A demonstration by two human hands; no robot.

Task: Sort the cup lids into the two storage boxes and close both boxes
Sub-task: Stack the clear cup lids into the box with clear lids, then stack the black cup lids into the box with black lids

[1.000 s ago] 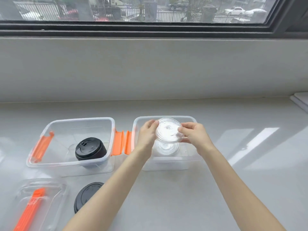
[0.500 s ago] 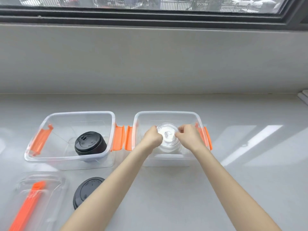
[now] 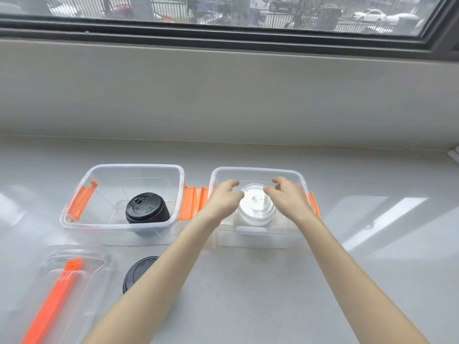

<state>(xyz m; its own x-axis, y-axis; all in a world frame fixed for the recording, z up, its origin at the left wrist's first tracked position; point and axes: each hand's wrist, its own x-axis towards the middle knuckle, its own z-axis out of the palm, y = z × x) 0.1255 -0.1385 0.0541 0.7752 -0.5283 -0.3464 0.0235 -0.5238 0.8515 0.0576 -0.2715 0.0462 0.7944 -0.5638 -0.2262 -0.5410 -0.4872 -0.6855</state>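
Nearest me, I am seeing a loose black lid [image 3: 139, 271] lying on the table [image 3: 285, 281], partly hidden behind my left forearm, well short of the fingers. Left of it a clear box cover [image 3: 74, 276] with an orange clip [image 3: 53, 301] is lying flat.

Half a second ago both hands were pinching the clear lid down inside the right box; now they are letting go. My left hand [image 3: 223, 201] and right hand [image 3: 288, 198] are hovering over the right box [image 3: 258, 234], fingers [image 3: 233, 183] curled and spread apart, holding nothing. The clear lid stack [image 3: 257, 207] is sitting between and just below the fingertips, inside that box, free of both hands. My right wrist is covering part of the box's right orange latch [image 3: 313, 203].

Left of the left-hand fingers, the left box [image 3: 119, 224] is standing open with a stack of black lids [image 3: 147, 208] inside it. Two orange latches [image 3: 191, 202] are sitting in the gap between the boxes, touching or nearly so.

Beyond the fingers, bare table is running to a pale wall and a window [image 3: 223, 11].
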